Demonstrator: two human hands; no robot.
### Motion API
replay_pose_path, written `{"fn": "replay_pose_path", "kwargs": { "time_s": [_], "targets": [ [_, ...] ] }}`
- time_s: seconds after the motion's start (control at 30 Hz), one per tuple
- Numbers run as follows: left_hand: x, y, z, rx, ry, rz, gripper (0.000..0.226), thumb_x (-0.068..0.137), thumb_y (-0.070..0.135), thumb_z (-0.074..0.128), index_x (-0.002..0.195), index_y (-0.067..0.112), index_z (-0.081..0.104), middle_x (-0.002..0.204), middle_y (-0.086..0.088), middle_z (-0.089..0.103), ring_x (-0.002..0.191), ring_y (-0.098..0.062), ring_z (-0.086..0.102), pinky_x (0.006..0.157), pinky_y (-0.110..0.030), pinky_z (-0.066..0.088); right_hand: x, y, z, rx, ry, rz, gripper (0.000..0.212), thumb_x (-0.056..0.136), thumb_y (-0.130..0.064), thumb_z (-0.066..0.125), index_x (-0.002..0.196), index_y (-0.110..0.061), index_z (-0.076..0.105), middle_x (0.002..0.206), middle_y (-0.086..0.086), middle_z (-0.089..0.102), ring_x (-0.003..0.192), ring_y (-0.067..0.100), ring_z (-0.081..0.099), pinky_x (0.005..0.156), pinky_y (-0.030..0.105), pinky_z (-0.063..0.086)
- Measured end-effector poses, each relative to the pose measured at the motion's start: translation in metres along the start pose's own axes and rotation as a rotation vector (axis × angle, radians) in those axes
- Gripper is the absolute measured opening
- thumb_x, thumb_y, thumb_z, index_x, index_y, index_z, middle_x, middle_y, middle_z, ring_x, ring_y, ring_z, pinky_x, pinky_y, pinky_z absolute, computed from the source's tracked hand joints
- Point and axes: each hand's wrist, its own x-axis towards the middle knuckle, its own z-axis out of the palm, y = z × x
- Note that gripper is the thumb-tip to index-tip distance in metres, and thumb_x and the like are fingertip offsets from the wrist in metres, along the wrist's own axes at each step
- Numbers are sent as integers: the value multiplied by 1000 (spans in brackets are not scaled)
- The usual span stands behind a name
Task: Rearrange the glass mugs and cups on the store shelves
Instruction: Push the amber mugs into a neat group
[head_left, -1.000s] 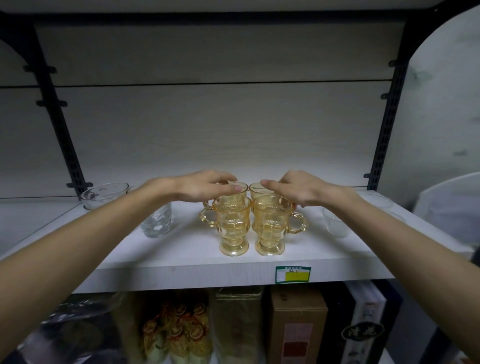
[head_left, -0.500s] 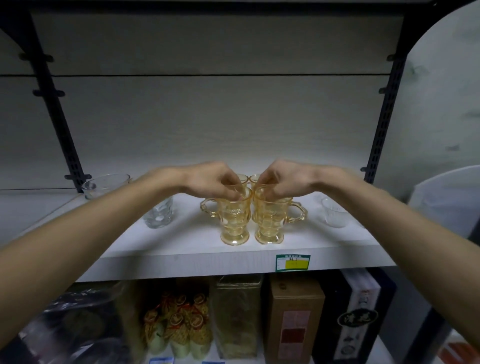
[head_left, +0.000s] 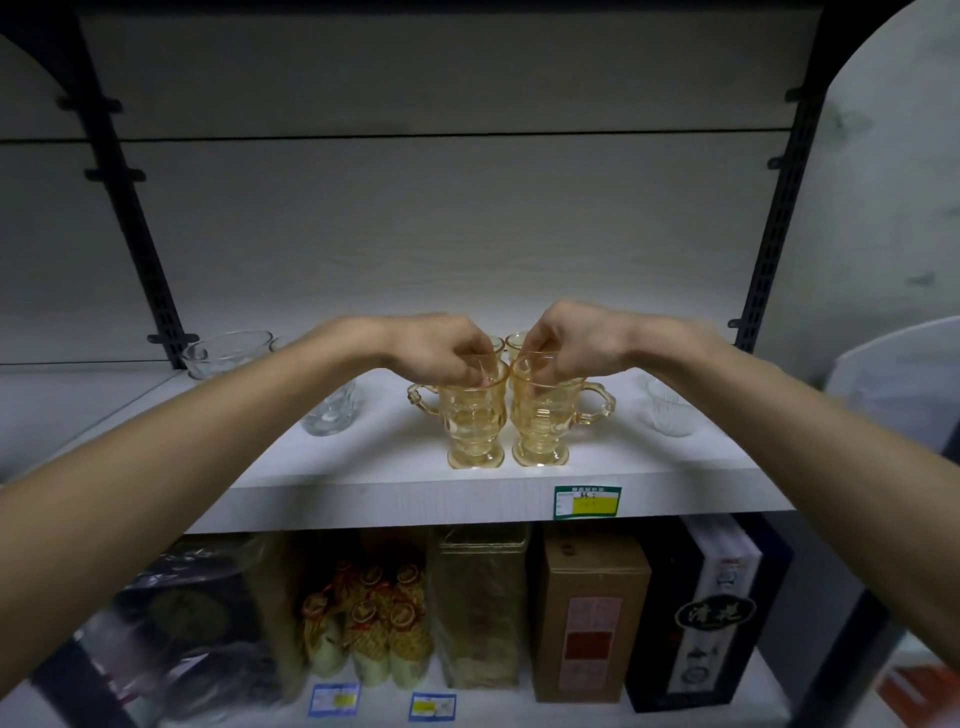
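1. Left hand (head_left: 436, 349) pinches rim of left amber footed glass mug (head_left: 474, 415).
2. Right hand (head_left: 569, 345) pinches rim of right amber footed glass mug (head_left: 543, 415).
3. Both mugs stand touching at front of white wooden shelf (head_left: 363, 467).

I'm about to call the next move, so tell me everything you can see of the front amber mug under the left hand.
The front left amber mug is see-through, honey-tinted glass with a ribbed, stepped body narrowing to a flared foot. It stands upright near the front edge of the white shelf, its looped handle pointing left. The left hand pinches its rim from above, fingertips dipping inside. Its right side sits against or almost against the front right amber mug; contact is unclear. It looks empty.
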Motion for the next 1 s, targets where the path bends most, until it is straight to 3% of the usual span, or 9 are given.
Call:
{"fn": "replay_pose_path", "kwargs": {
  "time_s": [0.2,0.37,0.5,0.6,0.67,0.77,0.87,0.93,1.0],
  "targets": [
    [-5,3,0,13,-10,-4,5,99,14,59,97,12,64,88,-2,64,79,-18,56,68,-29,44,-6,-3,-2,-33,7,3,30,81,-26,84,107,-13,79,100,4,76,93,25,69,86,39,56],
    [-10,2,-2,-20,-18,-26,24,97,16,58,118,9,67,111,-8,70,102,-26,65,89,-42,53,-10,-5,-4,-18,-11,19,28,84,-21,80,111,-14,79,104,3,77,99,24,71,93,42,58],
    [-12,4,-4,-15,-6,-43,29,98,16,61,125,11,68,117,-4,71,108,-23,65,94,-37,53,-13,-7,-7,43,-1,34,41,87,-18,76,128,-14,71,124,2,73,113,19,68,102,34,53],
    [-19,6,-11,-40,90,-35,44,97,14,60,142,10,58,136,-4,65,124,-20,60,103,-34,48,-26,-1,-18,185,47,7,53,94,-16,71,145,-14,57,141,0,62,131,13,55,105,22,39],
    [-29,5,-18,-72,185,-30,50,99,15,59,148,10,51,141,-3,60,128,-18,56,104,-31,46,-37,7,-25,311,142,2,48,98,-12,65,144,-15,57,143,2,61,129,12,55,105,22,38],
    [-46,0,-23,-59,324,-44,42,100,25,62,139,12,59,133,-4,65,117,-21,62,100,-36,51,-54,15,-25,324,295,23,33,99,-15,63,132,-13,68,132,4,68,117,13,63,98,22,43],
    [-60,-11,-10,-34,457,-154,31,95,42,67,112,17,71,110,-1,73,93,-20,68,80,-36,56,-63,18,-12,131,408,72,23,94,-32,70,109,-16,76,105,-2,76,92,10,69,77,22,50],
    [-68,-15,1,-86,442,-195,35,89,55,69,101,22,70,101,4,74,85,-19,71,73,-40,60,-68,15,-3,127,392,99,29,91,-45,70,100,-18,77,93,-6,75,86,9,69,74,27,53],
    [-75,-11,9,-264,329,-210,47,83,67,70,102,24,70,100,6,73,86,-18,72,70,-40,64,-74,11,5,213,343,103,37,94,-50,65,103,-16,77,94,-4,76,89,13,71,80,31,56]
  ]
}}
